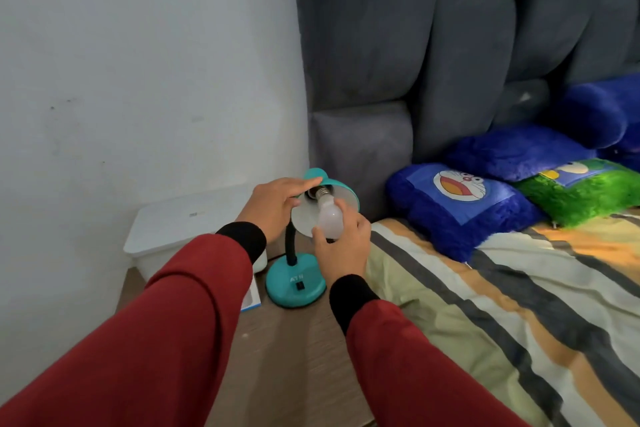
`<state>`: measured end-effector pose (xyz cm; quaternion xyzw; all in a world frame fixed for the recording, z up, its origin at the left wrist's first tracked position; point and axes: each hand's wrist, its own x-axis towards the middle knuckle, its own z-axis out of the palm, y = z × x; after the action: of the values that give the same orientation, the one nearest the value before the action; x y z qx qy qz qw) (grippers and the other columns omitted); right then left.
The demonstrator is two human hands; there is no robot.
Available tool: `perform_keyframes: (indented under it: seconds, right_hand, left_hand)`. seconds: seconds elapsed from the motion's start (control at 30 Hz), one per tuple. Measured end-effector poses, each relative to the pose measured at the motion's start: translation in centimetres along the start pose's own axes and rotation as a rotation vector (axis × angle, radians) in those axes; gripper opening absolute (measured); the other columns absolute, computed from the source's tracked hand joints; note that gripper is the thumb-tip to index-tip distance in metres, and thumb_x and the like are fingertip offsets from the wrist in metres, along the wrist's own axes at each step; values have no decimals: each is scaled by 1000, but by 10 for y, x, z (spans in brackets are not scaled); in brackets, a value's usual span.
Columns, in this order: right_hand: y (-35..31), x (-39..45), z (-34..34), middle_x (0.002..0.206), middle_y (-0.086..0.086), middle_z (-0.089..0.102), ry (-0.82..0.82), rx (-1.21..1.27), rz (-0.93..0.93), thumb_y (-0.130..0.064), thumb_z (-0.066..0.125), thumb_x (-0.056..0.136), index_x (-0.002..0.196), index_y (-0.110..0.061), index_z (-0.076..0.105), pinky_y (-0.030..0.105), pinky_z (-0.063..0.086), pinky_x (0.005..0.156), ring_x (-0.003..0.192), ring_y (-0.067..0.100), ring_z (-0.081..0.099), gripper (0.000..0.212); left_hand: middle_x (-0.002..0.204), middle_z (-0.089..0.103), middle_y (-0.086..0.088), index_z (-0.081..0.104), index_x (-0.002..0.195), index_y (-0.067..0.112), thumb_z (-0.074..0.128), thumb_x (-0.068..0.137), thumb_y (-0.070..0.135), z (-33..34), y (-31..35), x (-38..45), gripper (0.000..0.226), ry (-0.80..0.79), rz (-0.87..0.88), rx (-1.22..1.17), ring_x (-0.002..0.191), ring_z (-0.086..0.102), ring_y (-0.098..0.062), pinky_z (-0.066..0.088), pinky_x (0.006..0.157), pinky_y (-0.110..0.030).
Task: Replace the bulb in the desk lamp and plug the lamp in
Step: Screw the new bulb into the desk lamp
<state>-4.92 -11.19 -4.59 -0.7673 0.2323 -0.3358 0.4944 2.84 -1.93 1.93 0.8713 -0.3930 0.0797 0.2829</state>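
Observation:
A teal desk lamp stands on a wooden bedside table, its round base (296,286) bearing a black switch and its black gooseneck rising to a teal shade (343,196) tilted toward me. My left hand (275,206) rests on the back of the shade, steadying it. A white bulb (329,217) sits in my right hand (341,246), its metal screw cap at the mouth of the socket inside the shade. Whether the thread is engaged I cannot tell. No cord or plug shows.
A white lidded box (180,229) sits against the wall at the table's back left. A blue-edged card (251,298) lies beside the lamp base. A bed with a striped cover (485,305) adjoins the table on the right, with blue and green cushions (457,204) against a grey padded headboard (398,80).

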Motion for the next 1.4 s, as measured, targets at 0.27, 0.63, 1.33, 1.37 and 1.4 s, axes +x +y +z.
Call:
perform_keyframes:
  seconds: [0.27,0.63,1.33,1.37,1.4]
  right_hand:
    - [-7,9,8,131,11,45,-43,15,80,-27,66,84,138,-21,40,29,43,95,116,26,51,61]
    - [-8,12,15,106,3,58,-63,312,302,-35,67,80,126,-26,37,36,53,89,93,25,65,56]
    - [-12,14,15,123,17,59,-20,281,400,-47,63,83,136,-13,36,33,48,94,113,29,58,68]
    - [-13,14,16,129,17,53,-12,266,368,-45,66,80,139,-15,32,38,46,99,117,30,54,75]
    - [-14,12,16,131,16,50,-8,239,326,-40,71,77,140,-19,31,42,46,100,117,31,53,78]
  left_hand:
    - [136,55,-1,50,134,31,47,94,-4,1,-6,3,54,-19,22,13,125,51,-15,29,103,-12]
    - [135,56,-2,51,134,30,47,93,-4,1,-7,2,53,-10,23,-15,125,51,-16,31,109,-18]
    - [138,54,-2,52,133,28,47,93,-5,0,-2,2,53,-10,-15,-51,128,49,-16,31,112,-20]
    - [138,54,-2,52,133,28,47,92,-6,0,-2,2,53,-11,-17,-56,128,49,-15,31,111,-19]
    - [138,54,-2,52,133,28,47,93,-6,1,-1,2,53,-11,-20,-59,128,49,-15,30,111,-18]
